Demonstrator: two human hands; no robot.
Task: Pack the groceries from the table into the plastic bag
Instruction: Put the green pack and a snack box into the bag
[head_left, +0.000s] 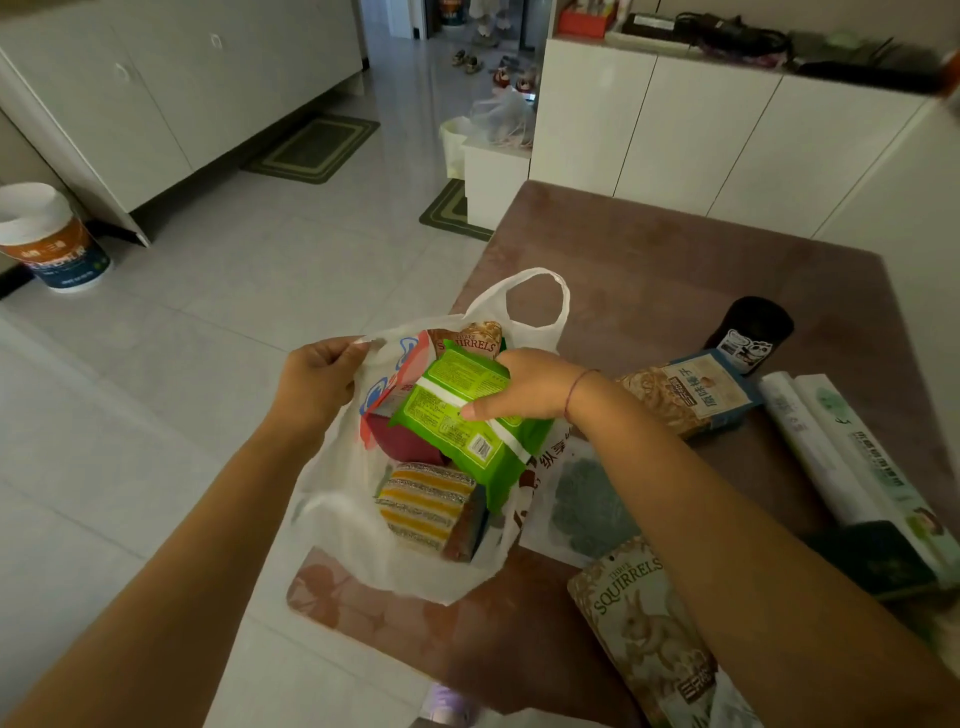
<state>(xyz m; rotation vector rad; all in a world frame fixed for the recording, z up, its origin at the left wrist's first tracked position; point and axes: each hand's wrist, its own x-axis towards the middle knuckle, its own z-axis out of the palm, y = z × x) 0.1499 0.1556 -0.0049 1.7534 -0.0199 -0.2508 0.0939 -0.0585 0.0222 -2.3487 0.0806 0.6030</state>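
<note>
Right hand (524, 387) clamped on green snack packet (467, 421), long axis slanting from upper left down-right, over white plastic bag (332, 519); left hand (317, 384) pinching bag's handle.

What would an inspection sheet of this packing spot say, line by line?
Surface: brown table, partly covered.
Job's things: white bag open at table edge, holding sponges and packets; green packet going in; squirrel pouch, nut pouch, dark jar, rolls on the table.
Clutter: nothing seen.
Grippers: left hand holds the bag's handle; right hand grips the green packet.
Cables: dark cords on far cabinet.
Surroundings: tiled floor, white cabinets, bucket, mats, shoes.
</note>
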